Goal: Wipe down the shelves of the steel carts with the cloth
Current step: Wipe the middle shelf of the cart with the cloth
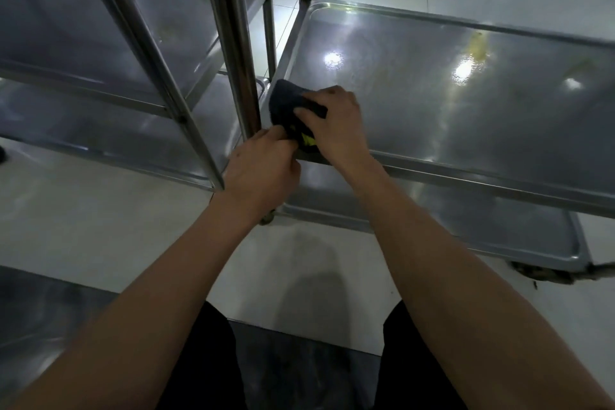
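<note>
A dark cloth point(286, 100) with a yellow-green patch lies bunched on the near left corner of the right steel cart's middle shelf point(449, 110). My right hand point(336, 123) lies on top of the cloth, fingers spread over it and curled at its edge. My left hand point(263, 170) pinches the cloth's near edge beside the cart's corner post point(239, 43). A yellowish stain point(479, 46) marks the far part of that shelf. The left steel cart point(83, 27) stands beside it with its own shelves.
A lower shelf point(466, 230) of the right cart shows beneath, with a caster point(539, 273) at its right corner. Upright steel posts cross the view at top left. Pale tiled floor point(100, 226) lies between me and the carts. My dark-clothed legs are at the bottom.
</note>
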